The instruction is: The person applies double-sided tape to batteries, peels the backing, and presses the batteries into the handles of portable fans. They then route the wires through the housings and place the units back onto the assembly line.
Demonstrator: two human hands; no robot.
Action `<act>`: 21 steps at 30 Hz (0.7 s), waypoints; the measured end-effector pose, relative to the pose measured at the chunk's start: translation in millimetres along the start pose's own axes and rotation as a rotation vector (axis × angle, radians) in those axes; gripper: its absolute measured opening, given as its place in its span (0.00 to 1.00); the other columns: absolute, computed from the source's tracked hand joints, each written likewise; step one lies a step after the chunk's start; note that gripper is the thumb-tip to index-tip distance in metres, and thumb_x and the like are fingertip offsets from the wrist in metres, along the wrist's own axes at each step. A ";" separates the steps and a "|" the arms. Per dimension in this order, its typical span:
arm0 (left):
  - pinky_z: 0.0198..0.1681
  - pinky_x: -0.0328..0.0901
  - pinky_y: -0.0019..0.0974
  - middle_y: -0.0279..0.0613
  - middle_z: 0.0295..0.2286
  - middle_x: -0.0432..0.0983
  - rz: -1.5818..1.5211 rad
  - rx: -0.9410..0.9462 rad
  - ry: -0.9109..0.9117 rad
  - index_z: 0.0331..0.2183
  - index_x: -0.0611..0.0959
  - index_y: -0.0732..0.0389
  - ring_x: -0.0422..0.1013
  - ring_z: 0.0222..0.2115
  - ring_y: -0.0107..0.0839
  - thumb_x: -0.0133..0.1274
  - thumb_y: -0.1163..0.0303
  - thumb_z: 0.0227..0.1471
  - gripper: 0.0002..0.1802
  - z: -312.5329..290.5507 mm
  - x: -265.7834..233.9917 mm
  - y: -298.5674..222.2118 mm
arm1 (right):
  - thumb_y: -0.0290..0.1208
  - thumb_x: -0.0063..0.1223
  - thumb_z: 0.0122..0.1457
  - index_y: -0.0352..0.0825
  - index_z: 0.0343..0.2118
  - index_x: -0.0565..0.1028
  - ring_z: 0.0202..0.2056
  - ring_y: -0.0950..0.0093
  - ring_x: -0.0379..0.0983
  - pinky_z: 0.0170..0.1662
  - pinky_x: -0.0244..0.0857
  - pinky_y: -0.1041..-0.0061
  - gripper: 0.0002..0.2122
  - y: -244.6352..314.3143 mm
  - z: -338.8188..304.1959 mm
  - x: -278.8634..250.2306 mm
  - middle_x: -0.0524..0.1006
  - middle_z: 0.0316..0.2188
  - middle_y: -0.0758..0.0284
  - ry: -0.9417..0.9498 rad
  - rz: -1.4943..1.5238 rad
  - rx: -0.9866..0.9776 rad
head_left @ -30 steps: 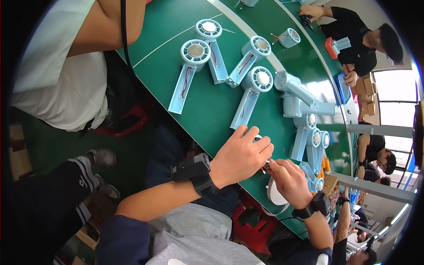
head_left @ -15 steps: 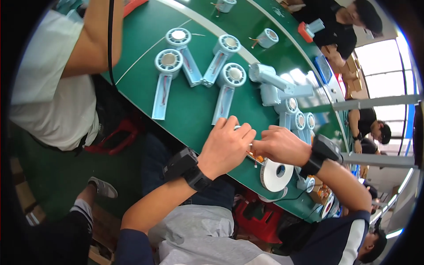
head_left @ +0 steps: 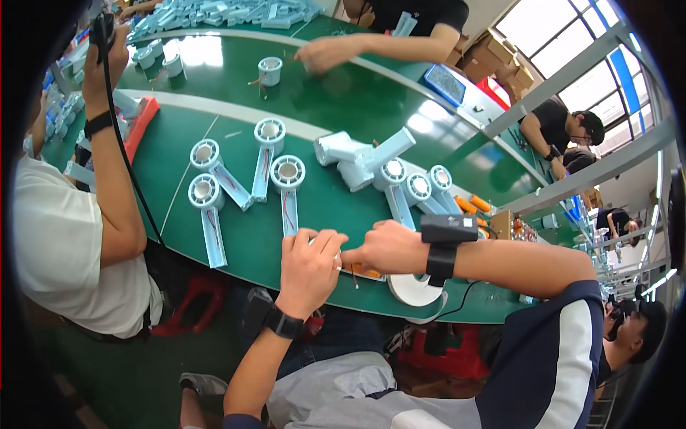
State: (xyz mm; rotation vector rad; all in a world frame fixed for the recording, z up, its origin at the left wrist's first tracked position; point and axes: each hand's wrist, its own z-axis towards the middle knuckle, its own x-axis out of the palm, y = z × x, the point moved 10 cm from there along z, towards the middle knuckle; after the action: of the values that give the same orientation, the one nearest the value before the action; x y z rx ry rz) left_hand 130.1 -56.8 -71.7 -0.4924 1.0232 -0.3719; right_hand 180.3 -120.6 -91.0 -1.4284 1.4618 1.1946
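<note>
My left hand (head_left: 312,268) and my right hand (head_left: 389,249) meet at the near edge of the green table, fingers closed. A small pale bit shows between the fingertips, but most of what they hold is hidden. Just below the right hand an orange piece (head_left: 367,272) shows, with a thin wire and small connector (head_left: 356,279) hanging near it. Beyond my left hand lies a light-blue handheld fan shell (head_left: 289,187) with a round head and red wires in its open handle. A white tape roll (head_left: 414,289) sits beside my right wrist.
Several more fan shells (head_left: 207,207) lie to the left; others (head_left: 391,175) are grouped at right with blue parts (head_left: 364,157). Orange cylinders (head_left: 471,205) lie beyond my right wrist. A co-worker's arm (head_left: 343,51) reaches over the green belt; another person's arm (head_left: 114,186) is at left.
The whole view has swung, so the table now runs more level across it and more of its far side shows. My hands stay together, fingers closed. A co-worker's arm now reaches over the belt.
</note>
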 end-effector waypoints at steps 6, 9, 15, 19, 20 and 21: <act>0.44 0.58 0.41 0.32 0.38 0.78 -0.002 -0.014 0.008 0.41 0.83 0.55 0.69 0.39 0.37 0.50 0.72 0.55 0.12 6.8 2.6 6.4 | 0.35 0.53 0.60 0.59 0.46 0.75 0.20 0.68 0.77 0.20 0.65 0.68 0.12 -10.6 1.5 -2.4 0.74 0.17 0.70 0.040 0.059 0.048; 0.45 0.58 0.41 0.32 0.38 0.79 -0.016 -0.012 0.017 0.41 0.83 0.55 0.70 0.39 0.37 0.49 0.71 0.57 0.11 14.3 5.8 2.1 | 0.36 0.53 0.60 0.58 0.47 0.75 0.19 0.67 0.77 0.19 0.65 0.67 0.13 -12.5 -3.6 -1.6 0.73 0.16 0.69 -0.003 0.049 0.075; 0.49 0.57 0.44 0.37 0.40 0.78 0.062 -0.028 0.029 0.43 0.82 0.56 0.70 0.41 0.40 0.49 0.67 0.59 0.12 7.1 -3.9 2.4 | 0.42 0.54 0.58 0.52 0.34 0.79 0.19 0.64 0.77 0.18 0.65 0.64 0.06 -1.1 6.6 -11.0 0.74 0.14 0.66 -0.185 -0.022 0.057; 0.52 0.57 0.46 0.41 0.44 0.75 0.215 0.193 0.085 0.45 0.81 0.58 0.70 0.42 0.44 0.55 0.64 0.55 0.16 12.1 -2.3 -25.8 | 0.40 0.53 0.58 0.46 0.30 0.79 0.23 0.62 0.79 0.23 0.69 0.63 0.06 -2.2 0.2 9.3 0.77 0.19 0.65 -0.185 0.004 0.140; 0.52 0.57 0.47 0.43 0.45 0.74 0.231 0.249 0.151 0.46 0.80 0.58 0.69 0.43 0.45 0.58 0.64 0.53 0.19 14.7 -2.9 -40.1 | 0.38 0.53 0.59 0.45 0.31 0.79 0.24 0.62 0.79 0.25 0.70 0.64 0.06 -1.4 -15.6 8.9 0.79 0.21 0.65 -0.248 -0.002 0.214; 0.52 0.58 0.48 0.45 0.46 0.73 0.238 0.313 0.225 0.47 0.79 0.59 0.69 0.43 0.47 0.60 0.64 0.50 0.22 15.4 -5.3 -54.0 | 0.35 0.55 0.59 0.45 0.34 0.80 0.25 0.63 0.78 0.27 0.70 0.65 0.05 0.4 -42.2 -6.7 0.79 0.23 0.65 -0.348 0.129 0.255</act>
State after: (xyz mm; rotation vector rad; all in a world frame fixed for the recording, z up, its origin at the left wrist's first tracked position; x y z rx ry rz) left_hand 137.5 -95.7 -31.5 -0.0452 1.2010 -0.3713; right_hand 184.4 -159.1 -72.8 -0.9157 1.4153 1.2146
